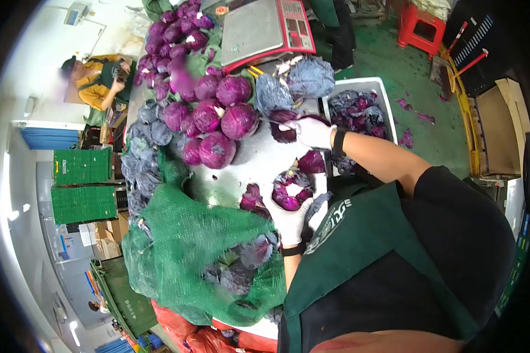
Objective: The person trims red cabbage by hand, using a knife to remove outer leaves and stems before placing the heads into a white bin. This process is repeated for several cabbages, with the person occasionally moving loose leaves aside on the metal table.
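Observation:
My left hand [288, 220], in a white glove, holds a red cabbage [291, 189] from below, its pale cut stem end turned up. My right hand [313, 132], also gloved, is closed around a knife [271, 120] whose thin blade points at the cabbage pile. A dark cabbage piece [284, 134] lies right under that hand. Another purple piece [311, 162] sits on the metal table [247, 167] between my hands. I wear a green apron.
Trimmed red cabbages [218, 112] are heaped on the table before a red-framed scale [265, 26]. A white crate [359, 83] holds loose leaves. A green net sack [188, 247] of cabbages lies near my left hand. A person in yellow [97, 79] works beyond; a red stool [421, 26] stands on the floor.

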A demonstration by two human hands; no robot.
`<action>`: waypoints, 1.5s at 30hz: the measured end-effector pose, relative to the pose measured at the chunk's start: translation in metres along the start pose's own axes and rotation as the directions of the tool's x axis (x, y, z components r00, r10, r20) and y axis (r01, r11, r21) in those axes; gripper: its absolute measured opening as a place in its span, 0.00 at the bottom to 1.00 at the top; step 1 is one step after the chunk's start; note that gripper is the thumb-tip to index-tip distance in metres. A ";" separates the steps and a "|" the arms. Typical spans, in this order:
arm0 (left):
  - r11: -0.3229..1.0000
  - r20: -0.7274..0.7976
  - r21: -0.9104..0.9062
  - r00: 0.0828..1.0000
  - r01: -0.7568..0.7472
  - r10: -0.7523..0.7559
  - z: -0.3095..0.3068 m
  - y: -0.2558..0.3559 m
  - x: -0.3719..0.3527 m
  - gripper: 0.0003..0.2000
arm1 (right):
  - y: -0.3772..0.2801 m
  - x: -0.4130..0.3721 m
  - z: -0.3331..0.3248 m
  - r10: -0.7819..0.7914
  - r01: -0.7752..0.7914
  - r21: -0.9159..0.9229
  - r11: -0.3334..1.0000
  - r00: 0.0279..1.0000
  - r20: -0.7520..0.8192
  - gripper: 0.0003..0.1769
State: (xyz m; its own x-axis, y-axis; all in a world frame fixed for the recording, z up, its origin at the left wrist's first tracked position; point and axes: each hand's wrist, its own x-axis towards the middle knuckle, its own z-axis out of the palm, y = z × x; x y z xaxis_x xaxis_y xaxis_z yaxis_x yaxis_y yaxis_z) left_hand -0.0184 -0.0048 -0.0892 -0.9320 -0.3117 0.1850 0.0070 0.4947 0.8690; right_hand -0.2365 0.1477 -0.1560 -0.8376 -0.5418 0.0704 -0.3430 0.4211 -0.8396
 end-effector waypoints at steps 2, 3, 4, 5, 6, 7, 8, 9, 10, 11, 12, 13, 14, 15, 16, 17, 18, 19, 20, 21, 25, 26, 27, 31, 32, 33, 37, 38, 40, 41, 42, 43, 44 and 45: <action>0.996 0.015 -0.013 0.996 0.091 -0.091 -0.004 0.017 -0.007 0.55 | -0.061 -0.020 -0.038 0.139 -0.148 0.064 0.987 0.981 0.135 0.24; 0.997 0.022 -0.001 0.997 0.071 -0.071 -0.004 0.018 -0.005 0.56 | -0.071 -0.024 -0.039 0.134 -0.140 0.019 0.990 0.975 0.179 0.24; 0.999 0.029 0.012 0.998 0.049 -0.050 -0.007 0.016 -0.004 0.56 | -0.052 -0.025 -0.022 0.003 -0.020 0.138 0.990 0.992 0.124 0.24; 0.998 0.043 -0.028 0.998 0.056 -0.055 -0.008 0.014 -0.005 0.55 | -0.061 -0.032 -0.019 -0.003 -0.026 0.158 0.987 0.983 0.185 0.26; 1.000 0.055 -0.018 0.998 0.014 -0.013 -0.011 0.008 -0.004 0.56 | -0.077 -0.040 -0.021 -0.016 -0.027 0.178 0.984 0.971 0.238 0.27; 1.000 0.057 0.023 0.998 -0.019 0.018 -0.012 0.007 -0.004 0.56 | -0.095 -0.048 -0.028 -0.096 0.066 0.105 0.992 0.947 0.306 0.30; 0.996 0.060 0.063 0.997 -0.056 0.053 -0.013 0.008 -0.003 0.57 | -0.113 -0.056 -0.037 -0.168 0.166 0.038 0.985 0.912 0.375 0.32; 0.997 0.066 0.058 0.996 -0.057 0.053 -0.013 0.011 -0.002 0.57 | -0.126 -0.064 -0.045 -0.259 0.239 0.101 0.966 0.907 0.333 0.34; 0.991 0.100 0.114 0.993 -0.073 0.062 -0.013 0.015 -0.002 0.57 | -0.126 -0.067 -0.043 -0.168 0.167 0.035 0.985 0.914 0.370 0.32; 0.981 0.134 0.169 0.989 -0.091 0.069 -0.013 0.017 -0.001 0.57 | -0.121 -0.064 -0.039 -0.134 0.114 0.075 0.991 0.911 0.391 0.31; 0.982 0.144 0.165 0.987 -0.092 0.068 -0.012 0.017 0.000 0.57 | -0.112 -0.060 -0.031 -0.102 0.059 0.116 0.992 0.905 0.413 0.29; 0.981 0.162 0.159 0.983 -0.115 0.089 -0.012 0.017 0.000 0.57 | -0.098 -0.054 -0.020 -0.118 0.101 0.064 0.993 0.922 0.369 0.27; 0.979 0.180 0.155 0.978 -0.135 0.107 -0.012 0.016 -0.001 0.56 | -0.091 -0.050 -0.011 -0.136 0.140 0.011 0.990 0.935 0.327 0.25; 0.991 0.158 0.097 0.984 -0.095 0.079 -0.012 0.011 -0.003 0.54 | -0.086 -0.051 -0.002 -0.168 0.176 -0.011 0.984 0.956 0.241 0.20; 0.991 0.165 0.098 0.983 -0.093 0.076 -0.012 0.007 -0.005 0.54 | -0.097 -0.048 -0.005 -0.135 0.182 -0.187 0.965 0.962 0.239 0.13; 0.997 0.162 0.048 0.985 -0.062 0.054 -0.011 0.006 -0.005 0.54 | -0.090 -0.041 0.002 -0.096 0.141 -0.221 0.965 0.975 0.202 0.13; 0.999 0.157 -0.001 0.987 -0.034 0.034 -0.012 0.004 -0.007 0.55 | -0.072 -0.031 0.012 -0.061 0.101 -0.255 0.962 0.985 0.163 0.13; 0.999 0.160 -0.036 0.987 0.020 -0.014 -0.012 0.006 -0.010 0.57 | -0.046 -0.023 0.019 -0.049 0.064 -0.226 0.972 0.996 0.071 0.15; 0.997 0.137 -0.062 0.990 0.037 -0.029 -0.014 0.008 -0.011 0.56 | -0.039 -0.017 0.016 -0.007 0.005 -0.269 0.963 1.000 -0.008 0.15; 0.998 0.119 -0.065 0.993 0.011 -0.003 -0.016 0.009 -0.012 0.56 | -0.032 -0.014 0.014 0.026 -0.021 -0.289 0.957 1.000 0.014 0.15; 0.996 0.086 -0.071 0.995 0.061 -0.055 -0.019 0.014 -0.019 0.55 | -0.074 -0.039 -0.014 -0.055 0.032 0.116 0.993 0.978 0.203 0.23; 0.998 0.091 -0.042 0.995 0.038 -0.034 -0.020 0.013 -0.018 0.56 | -0.084 -0.050 -0.008 -0.167 0.057 0.371 0.927 0.948 0.272 0.26; 0.998 0.088 -0.045 0.995 0.040 -0.036 -0.020 0.013 -0.017 0.56 | -0.092 -0.057 -0.007 -0.110 0.053 0.149 0.987 0.907 0.406 0.29; 0.976 0.134 0.215 0.991 -0.029 0.000 -0.021 0.023 -0.011 0.55 | -0.105 -0.067 -0.020 -0.161 0.142 0.077 0.987 0.873 0.460 0.30; 0.957 0.167 0.288 0.986 -0.023 -0.027 -0.022 0.025 -0.011 0.54 | -0.101 -0.067 -0.016 -0.225 0.204 0.095 0.974 0.867 0.445 0.29; 0.959 0.167 0.282 0.986 -0.028 -0.020 -0.021 0.028 -0.009 0.52 | -0.099 -0.069 -0.013 -0.218 0.213 0.059 0.975 0.876 0.429 0.25; 0.969 0.156 0.243 0.988 -0.054 0.016 -0.021 0.024 -0.007 0.52 | -0.110 -0.067 -0.011 -0.176 0.224 -0.086 0.971 0.909 0.378 0.15; 0.968 0.155 0.246 0.988 -0.056 0.018 -0.019 0.024 -0.006 0.52 | -0.102 -0.065 -0.003 -0.180 0.227 -0.084 0.970 0.909 0.376 0.15; 0.958 0.155 0.279 0.988 -0.068 0.025 -0.017 0.025 -0.005 0.51 | -0.088 -0.061 0.007 -0.188 0.193 -0.003 0.981 0.957 0.221 0.15; 0.957 0.147 0.282 0.989 -0.061 0.019 -0.016 0.030 -0.004 0.51 | -0.082 -0.057 0.009 -0.201 0.200 0.024 0.980 0.962 0.187 0.12; 0.957 0.143 0.282 0.989 -0.064 0.024 -0.014 0.029 -0.002 0.51 | -0.076 -0.053 0.007 -0.205 0.205 0.021 0.979 0.961 0.186 0.12; 0.965 0.126 0.255 0.992 -0.055 0.023 -0.013 0.028 -0.002 0.51 | -0.071 -0.051 0.006 -0.090 0.067 0.117 0.991 0.973 0.211 0.12; 0.972 0.111 0.230 0.994 -0.047 0.022 -0.014 0.026 -0.004 0.51 | -0.064 -0.048 0.006 0.023 -0.076 0.209 0.975 0.969 0.246 0.11; 0.974 0.128 0.217 0.991 -0.072 0.045 -0.017 0.020 -0.005 0.52 | -0.039 -0.042 0.022 0.084 -0.114 0.120 0.986 0.971 0.225 0.11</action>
State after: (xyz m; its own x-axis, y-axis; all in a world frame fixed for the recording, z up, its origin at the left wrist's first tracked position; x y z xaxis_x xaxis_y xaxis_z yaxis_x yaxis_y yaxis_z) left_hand -0.0076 -0.0073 -0.0646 -0.9693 -0.1831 0.1638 -0.0045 0.6799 0.7333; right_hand -0.1783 0.1382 -0.1386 -0.7464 -0.6540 -0.1236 -0.1921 0.3895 -0.9008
